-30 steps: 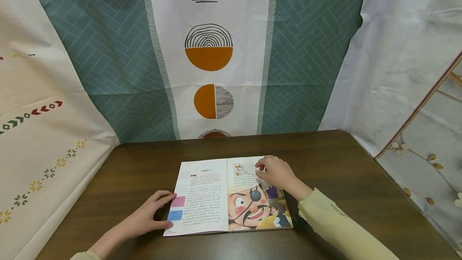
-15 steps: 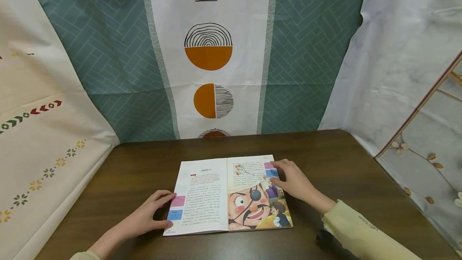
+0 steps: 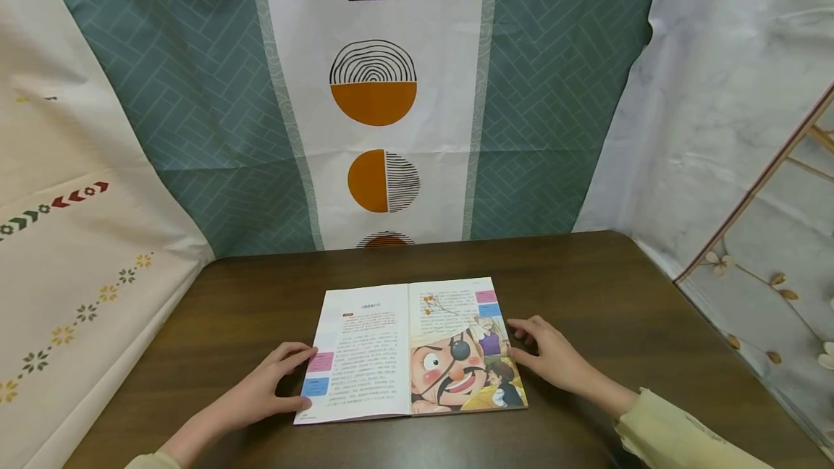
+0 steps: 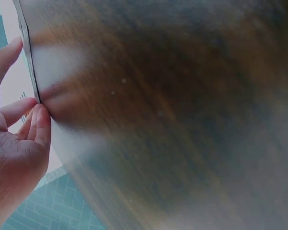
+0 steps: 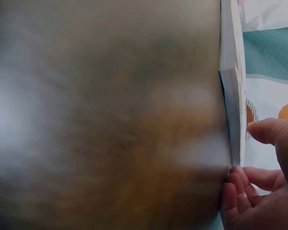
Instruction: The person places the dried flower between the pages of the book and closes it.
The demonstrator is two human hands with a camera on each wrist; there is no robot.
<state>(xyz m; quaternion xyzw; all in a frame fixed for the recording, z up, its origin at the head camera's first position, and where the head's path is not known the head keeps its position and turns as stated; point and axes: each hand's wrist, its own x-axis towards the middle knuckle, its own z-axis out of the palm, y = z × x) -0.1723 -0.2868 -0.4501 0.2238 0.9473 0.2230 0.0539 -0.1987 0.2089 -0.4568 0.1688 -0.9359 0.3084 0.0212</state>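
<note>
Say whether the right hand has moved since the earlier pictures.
Yes. Against the book in the head view, the right hand moved rightward and downward, from over the right page to its outer edge.

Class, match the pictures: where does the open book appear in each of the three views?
Head: the open book lies below the centre.
Left wrist: its thin edge, upper left, at the left hand.
Right wrist: its page edges, right of centre, above the right hand.
Shared landmark: teal patterned cloth.

On the dark brown wood-grain table (image 3: 254,302) before me, an open illustrated storybook (image 3: 368,353) is lying face up between my left hand (image 3: 259,388) and my right hand (image 3: 555,359).
</note>
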